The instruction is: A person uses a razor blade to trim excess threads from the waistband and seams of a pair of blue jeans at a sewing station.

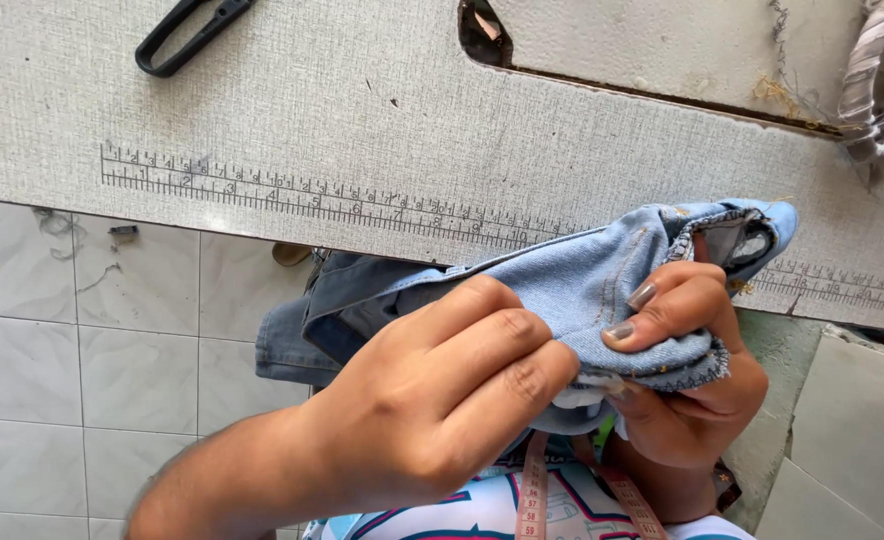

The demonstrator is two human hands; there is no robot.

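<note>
A piece of light blue denim (582, 280) with orange stitching is bunched up between both hands, just in front of the table edge. My right hand (697, 400) grips its folded seam, fingers curled over the top and thumb underneath. My left hand (432, 400) comes in from the lower left with closed fingers pinching the denim's lower edge, where a bit of white lining (587, 388) shows. A darker part of the denim hangs down to the left, behind my left hand.
A grey worktable (382, 110) with a printed ruler (312, 197) along its front edge fills the top. Black scissor handles (192, 35) lie at its top left, and striped fabric (882, 80) lies at the top right. A pink measuring tape (534, 495) hangs below. White floor tiles (82, 350) lie left.
</note>
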